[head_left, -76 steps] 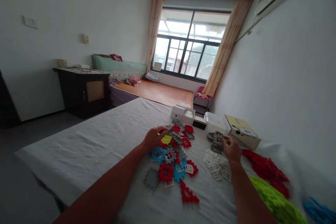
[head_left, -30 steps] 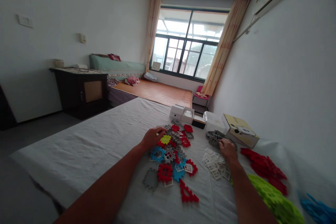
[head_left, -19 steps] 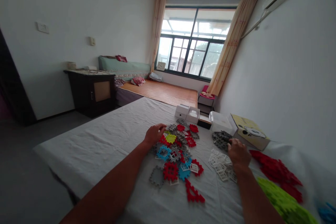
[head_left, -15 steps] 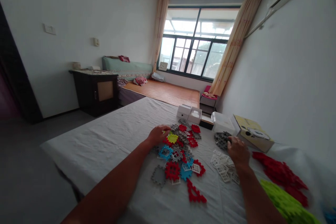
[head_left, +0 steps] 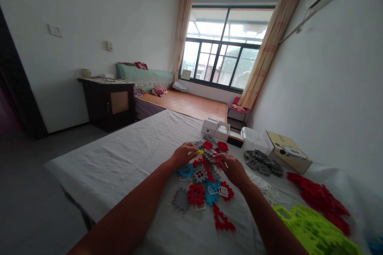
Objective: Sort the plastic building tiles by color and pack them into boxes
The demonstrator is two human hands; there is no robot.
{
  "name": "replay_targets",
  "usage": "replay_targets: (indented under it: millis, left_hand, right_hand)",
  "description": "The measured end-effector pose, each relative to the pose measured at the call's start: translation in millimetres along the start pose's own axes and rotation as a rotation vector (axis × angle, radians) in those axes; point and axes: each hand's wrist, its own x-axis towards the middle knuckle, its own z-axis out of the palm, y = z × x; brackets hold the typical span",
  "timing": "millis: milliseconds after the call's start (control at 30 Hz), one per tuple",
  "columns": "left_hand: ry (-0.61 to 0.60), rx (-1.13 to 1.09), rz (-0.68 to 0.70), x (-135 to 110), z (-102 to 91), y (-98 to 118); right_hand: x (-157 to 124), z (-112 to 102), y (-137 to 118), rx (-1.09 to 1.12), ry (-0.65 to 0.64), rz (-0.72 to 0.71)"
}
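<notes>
A mixed heap of notched plastic building pieces lies on the cloth-covered table, in red, grey, blue and white. At its left side my left hand (head_left: 183, 156) pinches a yellow-green building piece (head_left: 200, 152), seen nearly edge-on. My right hand (head_left: 232, 169) reaches over the heap's right side, its fingers apart at a red piece (head_left: 220, 162); whether they touch it is unclear. Below the hands lie a grey piece with a window cutout (head_left: 200, 174), a red square piece (head_left: 196, 195), a blue piece (head_left: 212, 197) and a red triangular piece (head_left: 224, 220).
Sorted piles lie to the right: grey pieces (head_left: 263, 162), white window pieces (head_left: 267, 189), red pieces (head_left: 318, 197) and yellow-green pieces (head_left: 314, 229). Along the back stand small white boxes (head_left: 210, 126), a clear plastic container (head_left: 253, 139) and a yellow box (head_left: 287, 152).
My right hand has moved left from the grey pile to the mixed heap. The yellow-green piece, flat-faced before, is now tilted edge-on in my left hand.
</notes>
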Motion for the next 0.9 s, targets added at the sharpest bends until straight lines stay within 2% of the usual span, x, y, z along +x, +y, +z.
replay_targets:
  millis: [67, 200, 267, 333, 400, 500, 633, 700, 800, 900]
  left_hand:
    - [-0.012, -0.105, 0.014, 0.8, -1.4, 6.1]
    - [-0.144, -0.313, -0.008, 1.1, 0.7, 16.0]
    - [-0.168, -0.363, -0.032, 1.5, 3.1, 16.7]
    - [-0.140, -0.374, -0.061, 2.0, 4.9, 14.6]
    - [-0.081, -0.342, -0.080, 2.4, 5.1, 11.2]
    - [-0.020, -0.255, -0.084, 1.9, 3.1, 7.4]
    - [-0.008, -0.203, -0.099, 1.1, 0.8, 7.8]
    - [-0.003, -0.195, -0.089, 1.6, 1.0, 9.0]
    - [0.003, -0.179, -0.075, 2.7, 2.0, 9.4]
    - [0.001, -0.160, -0.068, 3.2, 2.4, 7.6]
  right_hand:
    - [2.0, 3.3, -13.0, 0.114, 0.038, -0.016]
    - [4.6, 6.6, -36.3, 0.285, 0.068, -0.042]
    - [5.8, 3.7, -41.5, 0.295, 0.089, -0.036]
    - [6.3, -5.9, -38.6, 0.253, 0.114, 0.018]
    - [4.1, -24.4, -25.4, 0.178, 0.108, 0.098]
    - [-11.0, -68.2, 13.6, 0.077, -0.021, 0.195]
    - [-61.6, -133.2, 82.4, -0.095, -0.218, 0.343]
    - [-94.0, -154.6, 108.4, -0.162, -0.290, 0.449]
    - [-134.4, -161.1, 120.0, -0.212, -0.323, 0.581]
    - [-156.4, -140.4, 100.2, -0.293, -0.184, 0.562]
